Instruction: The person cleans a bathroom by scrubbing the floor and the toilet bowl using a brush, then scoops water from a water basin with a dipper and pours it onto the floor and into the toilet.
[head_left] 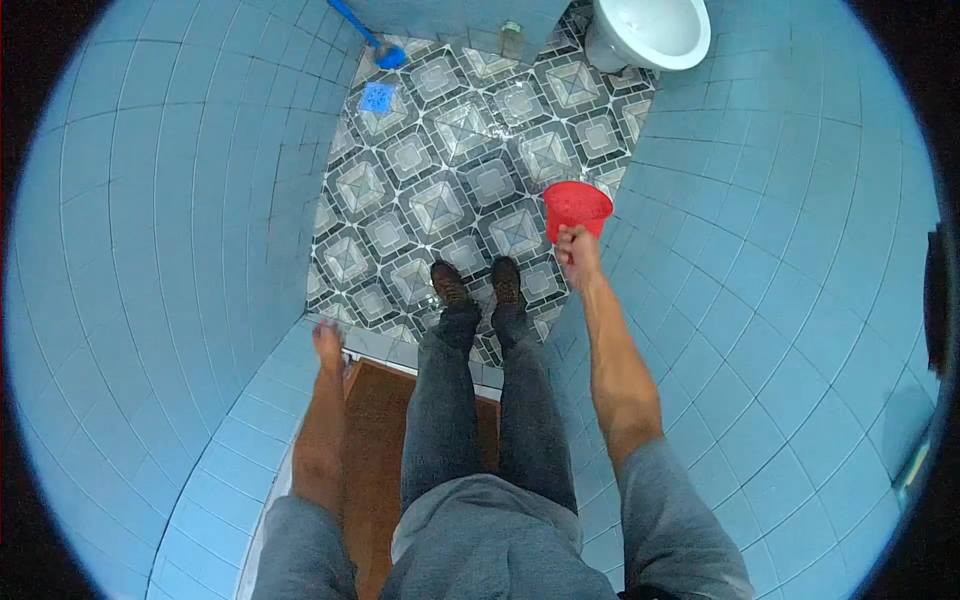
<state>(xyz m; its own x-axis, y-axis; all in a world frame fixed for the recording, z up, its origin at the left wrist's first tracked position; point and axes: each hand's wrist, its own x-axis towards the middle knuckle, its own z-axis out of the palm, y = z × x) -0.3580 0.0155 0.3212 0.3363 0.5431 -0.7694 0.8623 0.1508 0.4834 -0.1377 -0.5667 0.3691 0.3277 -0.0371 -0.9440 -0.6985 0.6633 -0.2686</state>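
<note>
Near the right wall, above the patterned floor, my right hand [577,250] is closed on the near side of a red bucket-like container [578,205]. Its wide mouth faces up and away from me, and what it holds, if anything, is too small to tell. My left hand [327,338] hangs low at the left, close to the wall corner and the door edge. Its fingers are blurred, and no object shows in it.
A white toilet [655,30] stands at the far right. A blue brush [388,55] leans at the far left, near a blue floor drain [377,97]. A small bottle [511,40] stands by the back wall. A brown door [375,450] is behind my legs.
</note>
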